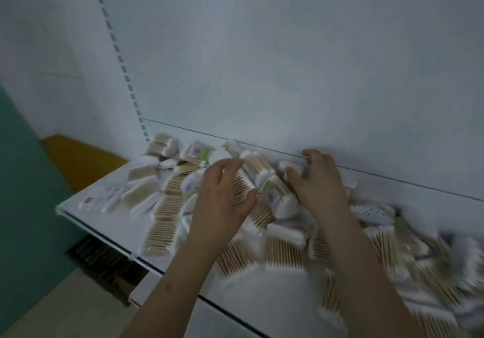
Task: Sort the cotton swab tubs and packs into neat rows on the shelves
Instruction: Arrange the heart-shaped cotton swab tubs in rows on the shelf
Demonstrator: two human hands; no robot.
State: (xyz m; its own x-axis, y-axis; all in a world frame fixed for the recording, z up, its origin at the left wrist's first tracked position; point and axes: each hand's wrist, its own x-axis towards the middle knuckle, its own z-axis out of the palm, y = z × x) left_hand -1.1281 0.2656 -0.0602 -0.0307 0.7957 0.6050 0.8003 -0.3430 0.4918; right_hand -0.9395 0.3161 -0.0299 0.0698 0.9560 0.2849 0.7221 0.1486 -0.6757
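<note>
Fingers [230, 166] of the left hand [222, 196] are seen loosely spread and curved over a pile of cotton swab packs [264, 180] on a white shelf [104, 222]; whether a pack is actually pinched cannot be told through the blur. The right hand [317, 178], just right of the left, is curled round a white-ended pack [286, 167] at the back of the shelf, against the back panel [262, 75]. Packs are heaped across the shelf, several with floral labels [195, 150] behind the left hand, flatter ones [141, 196] lying toward the shelf's left end. No neat row is yet visible. A slide is judged the main risk: packs overhang the shelf's front edge right of the hands, and a sweep of either forearm could tip them off.
</note>
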